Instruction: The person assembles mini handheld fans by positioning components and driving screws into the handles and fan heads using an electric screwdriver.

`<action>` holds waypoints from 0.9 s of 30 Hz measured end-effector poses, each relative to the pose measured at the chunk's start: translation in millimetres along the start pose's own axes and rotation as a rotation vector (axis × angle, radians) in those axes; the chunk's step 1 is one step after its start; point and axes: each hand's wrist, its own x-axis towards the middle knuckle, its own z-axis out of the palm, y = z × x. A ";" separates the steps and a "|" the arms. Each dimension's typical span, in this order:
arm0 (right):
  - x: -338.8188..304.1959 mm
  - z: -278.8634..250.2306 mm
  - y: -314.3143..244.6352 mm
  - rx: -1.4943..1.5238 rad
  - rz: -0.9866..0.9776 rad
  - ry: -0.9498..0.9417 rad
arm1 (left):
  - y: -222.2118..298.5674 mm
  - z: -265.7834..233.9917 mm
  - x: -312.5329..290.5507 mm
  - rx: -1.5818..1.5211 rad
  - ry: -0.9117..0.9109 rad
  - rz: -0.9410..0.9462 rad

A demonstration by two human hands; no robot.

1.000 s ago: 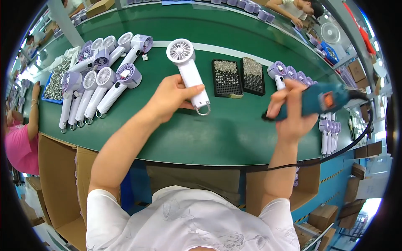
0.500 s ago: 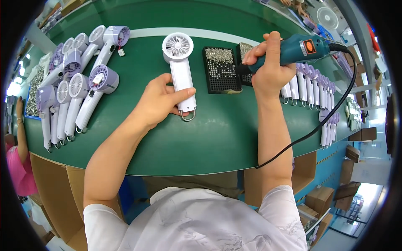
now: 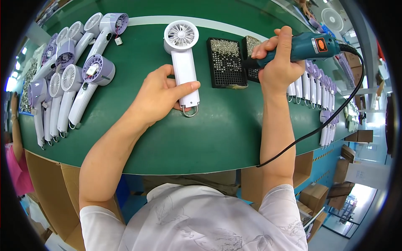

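A white handheld fan [image 3: 184, 62] lies on the green bench with its round head away from me and a metal loop at its near end. My left hand [image 3: 161, 94] is closed on its handle, thumb across the top and fingers at the side. My right hand [image 3: 278, 62] grips a teal electric screwdriver [image 3: 307, 46] with a black nose pointing left. The driver's thin tip is over the black screw tray [image 3: 228, 77], whose holes hold many small screws; whether it touches one I cannot tell. A second screw tray [image 3: 251, 44] is partly hidden behind the driver.
Several white and purple fans [image 3: 71, 79] lie in a cluster at the left, some with open backs and loose connectors. More fan handles [image 3: 310, 90] are lined up at the right. The driver's black cable [image 3: 318, 129] curves down over my right forearm. Cardboard boxes [image 3: 316, 196] stand at lower right.
The screwdriver's nose has swung slightly right and its thin tip now shows over the screw tray. My left hand still holds the fan; the whole view has shifted a little.
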 end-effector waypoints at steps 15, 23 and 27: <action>-2.7 14.1 2.5 -0.193 -0.035 -0.170 | -1.6 1.0 1.5 -0.037 -0.007 0.022; -5.0 7.5 -4.4 -0.044 -0.043 -0.039 | -0.9 1.2 1.9 -0.033 -0.014 0.016; -10.6 9.5 -22.6 0.115 -0.031 -0.017 | 0.2 1.7 0.2 -0.045 -0.012 0.013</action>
